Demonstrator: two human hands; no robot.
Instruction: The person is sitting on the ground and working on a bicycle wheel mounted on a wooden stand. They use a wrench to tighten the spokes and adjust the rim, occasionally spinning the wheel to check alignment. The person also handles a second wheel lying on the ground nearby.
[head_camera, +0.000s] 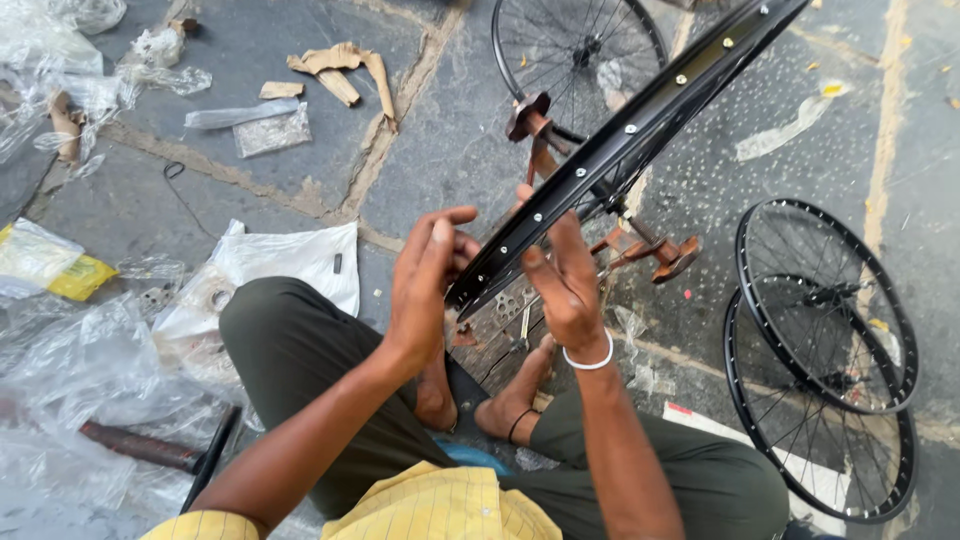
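Black metal bicycle rim (640, 130) seated in the rust-brown truing stand (540, 135), left hand (430, 275) and right hand (565, 280) half-curled on its near edge; three finished black spoked wheels (825, 300) (beyond and right of the stand) suggest lacing here is unfinished.

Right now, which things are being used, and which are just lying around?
In use:
left hand
right hand
black rim
rusty stand

Lying about:
two spoked wheels
third wheel
plastic bags
cardboard scraps
hammer
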